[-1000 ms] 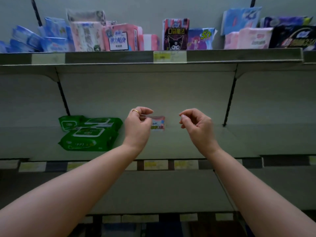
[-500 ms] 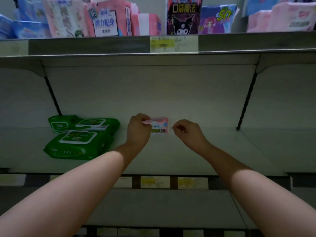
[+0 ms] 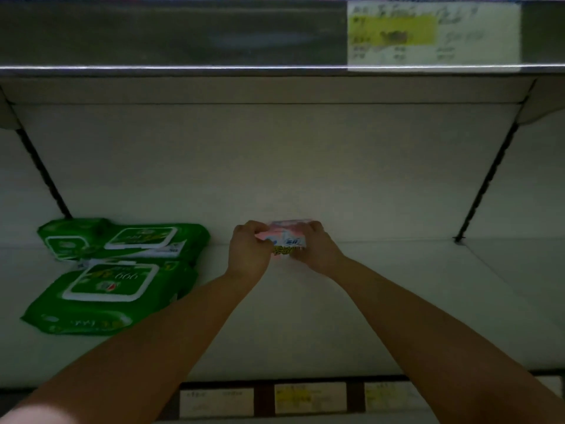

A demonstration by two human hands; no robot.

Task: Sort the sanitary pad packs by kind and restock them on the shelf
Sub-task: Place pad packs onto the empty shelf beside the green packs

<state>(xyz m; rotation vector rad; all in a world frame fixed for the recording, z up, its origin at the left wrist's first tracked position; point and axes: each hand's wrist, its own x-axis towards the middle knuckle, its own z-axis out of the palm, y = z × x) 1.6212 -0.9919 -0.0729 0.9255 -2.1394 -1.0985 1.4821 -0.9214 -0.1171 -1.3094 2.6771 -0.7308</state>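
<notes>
A small pink and white pad pack [image 3: 286, 237] sits at the back of the middle shelf [image 3: 397, 301], against the rear wall. My left hand [image 3: 249, 250] grips its left end and my right hand [image 3: 318, 247] grips its right end. Both arms reach deep into the shelf. The lower part of the pack is hidden behind my fingers.
Two green wet-wipe packs [image 3: 101, 283] lie at the shelf's left, one behind the other. The upper shelf's front edge [image 3: 171, 35] with a yellow price label [image 3: 428, 35] hangs overhead. More price labels [image 3: 308, 397] line the near edge. Slotted uprights [image 3: 486, 185] flank the bay.
I have leaned closer and lower, so the top shelf's packs have left the view. My right hand has closed onto the pack's right end, joining the left hand on it.
</notes>
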